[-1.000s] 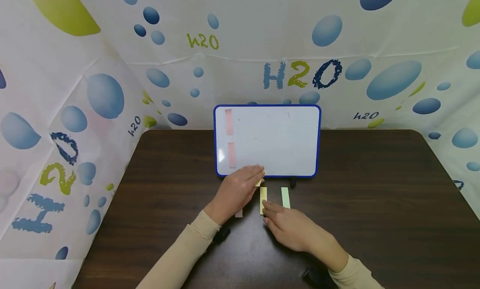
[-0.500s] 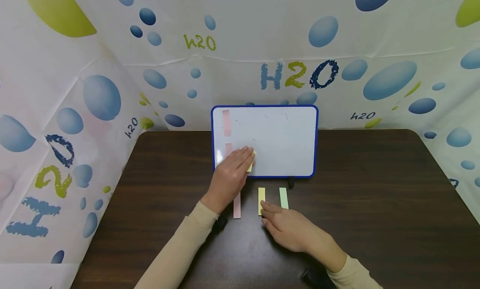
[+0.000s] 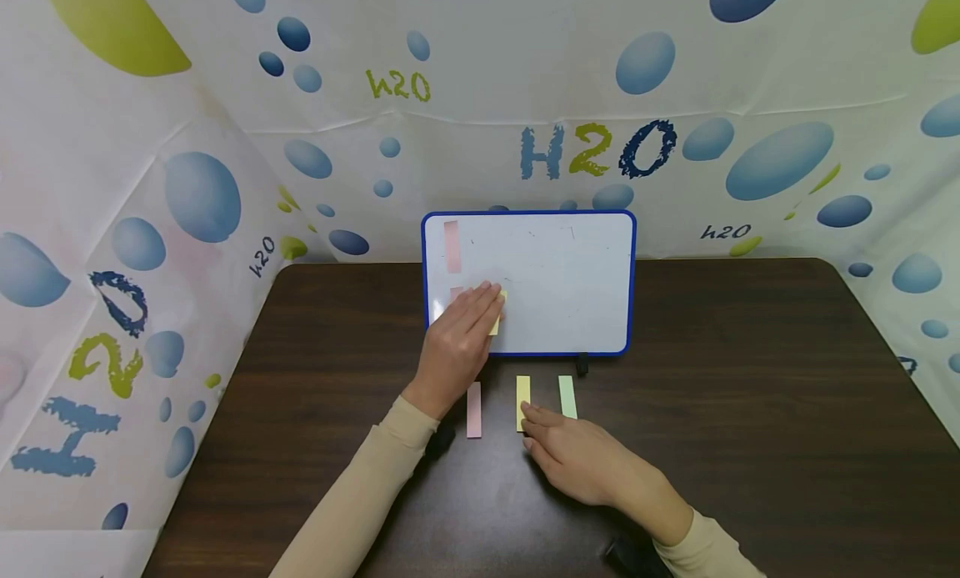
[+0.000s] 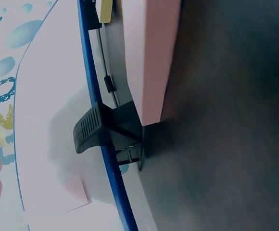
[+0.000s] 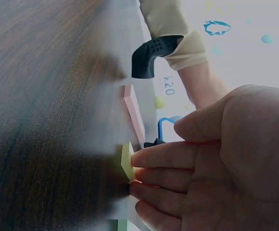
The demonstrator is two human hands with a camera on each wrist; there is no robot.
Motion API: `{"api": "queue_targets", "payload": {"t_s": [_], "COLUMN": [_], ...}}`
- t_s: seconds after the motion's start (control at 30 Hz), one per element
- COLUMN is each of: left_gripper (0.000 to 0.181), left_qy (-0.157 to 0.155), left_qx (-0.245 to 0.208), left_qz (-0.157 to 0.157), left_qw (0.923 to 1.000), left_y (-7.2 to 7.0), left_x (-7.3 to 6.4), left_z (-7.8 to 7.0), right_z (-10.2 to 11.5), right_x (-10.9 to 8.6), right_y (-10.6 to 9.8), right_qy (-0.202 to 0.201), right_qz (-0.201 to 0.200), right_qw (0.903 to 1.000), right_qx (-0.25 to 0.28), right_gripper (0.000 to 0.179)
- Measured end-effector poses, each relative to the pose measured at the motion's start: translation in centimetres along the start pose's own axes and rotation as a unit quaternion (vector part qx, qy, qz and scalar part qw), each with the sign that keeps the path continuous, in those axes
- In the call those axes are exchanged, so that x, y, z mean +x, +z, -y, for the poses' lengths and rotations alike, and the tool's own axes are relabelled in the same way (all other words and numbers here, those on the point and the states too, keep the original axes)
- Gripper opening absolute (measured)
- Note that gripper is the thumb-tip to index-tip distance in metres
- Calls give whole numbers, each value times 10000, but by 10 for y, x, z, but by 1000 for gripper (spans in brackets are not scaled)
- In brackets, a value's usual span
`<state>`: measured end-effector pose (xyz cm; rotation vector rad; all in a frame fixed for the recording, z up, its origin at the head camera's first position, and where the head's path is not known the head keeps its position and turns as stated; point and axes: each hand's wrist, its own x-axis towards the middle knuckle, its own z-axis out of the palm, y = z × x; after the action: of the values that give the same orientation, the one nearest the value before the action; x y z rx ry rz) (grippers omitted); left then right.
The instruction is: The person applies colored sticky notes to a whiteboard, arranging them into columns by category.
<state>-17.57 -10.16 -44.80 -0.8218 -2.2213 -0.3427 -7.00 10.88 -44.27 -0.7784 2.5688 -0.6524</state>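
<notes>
My left hand (image 3: 459, 332) is over the lower left of a blue-framed whiteboard (image 3: 562, 286), pinching a yellow sticky note (image 3: 496, 321) close to the board's face. In the left wrist view, the yellow strip shows at the left edge above the fingertips. My right hand (image 3: 581, 457) rests on the table with fingers extended, fingertips touching the lower end of a yellow sticky-note pad (image 3: 523, 392). One pink sticky note (image 3: 452, 247) is stuck on the board's upper left. Another pink note (image 3: 456, 294) below it is mostly hidden by my left hand.
A pink pad (image 3: 474, 411) stands left of the yellow one, a pale green pad (image 3: 567, 394) to its right. Black feet, one a clip (image 4: 101, 127), support the board's lower edge. A printed sheet (image 3: 480, 103) hangs behind the dark wooden table (image 3: 750, 378).
My left hand has carried the yellow note up and left from below the board's edge onto its face, uncovering the pink pad. My right hand has stayed at the yellow pad.
</notes>
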Motion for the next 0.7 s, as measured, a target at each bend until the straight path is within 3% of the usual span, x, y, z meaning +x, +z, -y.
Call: {"api": "queue_targets", "payload": {"t_s": [0.7], "left_gripper": [37], "left_qy": [-30], "left_qx": [110], "left_qz": [-559], "left_qw": [9984], "left_y": [12], "left_x": [18], "left_z": [12], "right_z": [-2], "right_x": [0], "right_y": [0], "right_qy": [50], "right_qz": [53], "right_qw": [10000], "right_qx": [-1], "right_gripper": [46]}}
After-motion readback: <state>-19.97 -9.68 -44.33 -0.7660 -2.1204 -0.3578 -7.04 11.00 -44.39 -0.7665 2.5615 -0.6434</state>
